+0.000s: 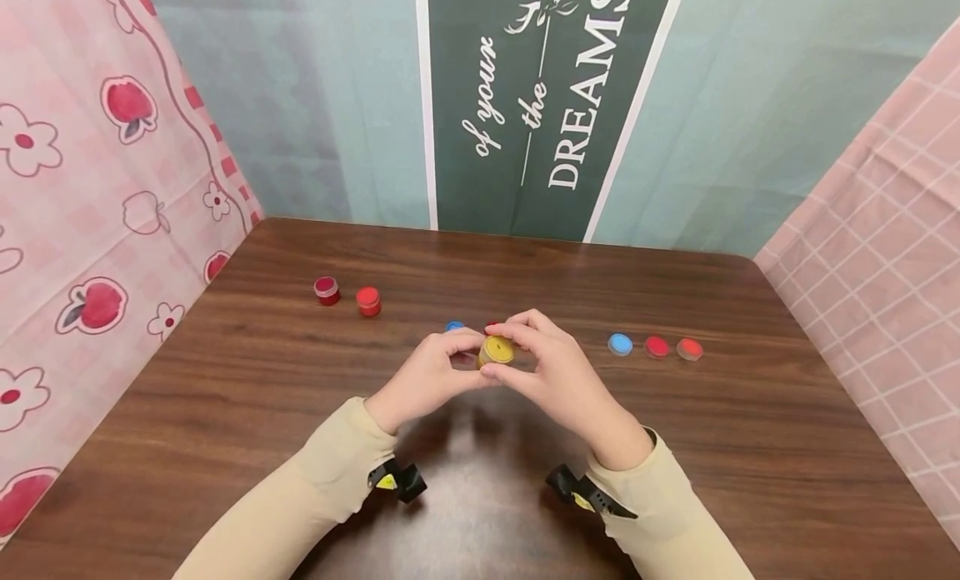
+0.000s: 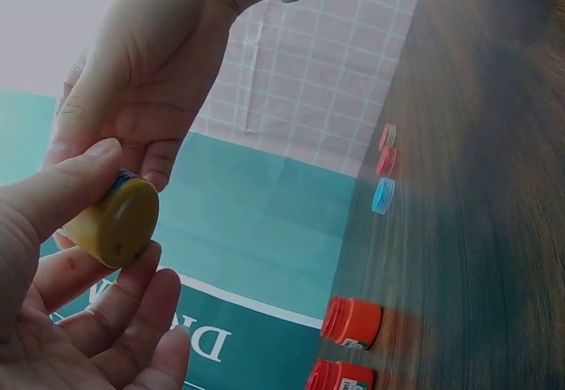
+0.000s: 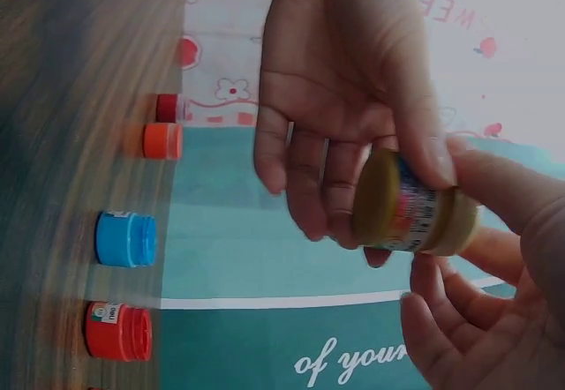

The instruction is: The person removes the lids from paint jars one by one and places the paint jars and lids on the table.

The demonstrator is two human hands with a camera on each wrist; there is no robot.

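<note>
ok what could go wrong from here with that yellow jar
The left hand and right hand hold the yellow jar above the table with their fingers, so it might slip and drop. The blue jar and red jar beyond the hands look uncapped, so a knock could tip them and perhaps spill their contents.

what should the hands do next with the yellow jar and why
Probably twist the lid with the right hand while the left hand steadies the yellow jar: both hands hold it, its lid looks on, and a blue lid, red lid and orange lid lie loose nearby.
</note>
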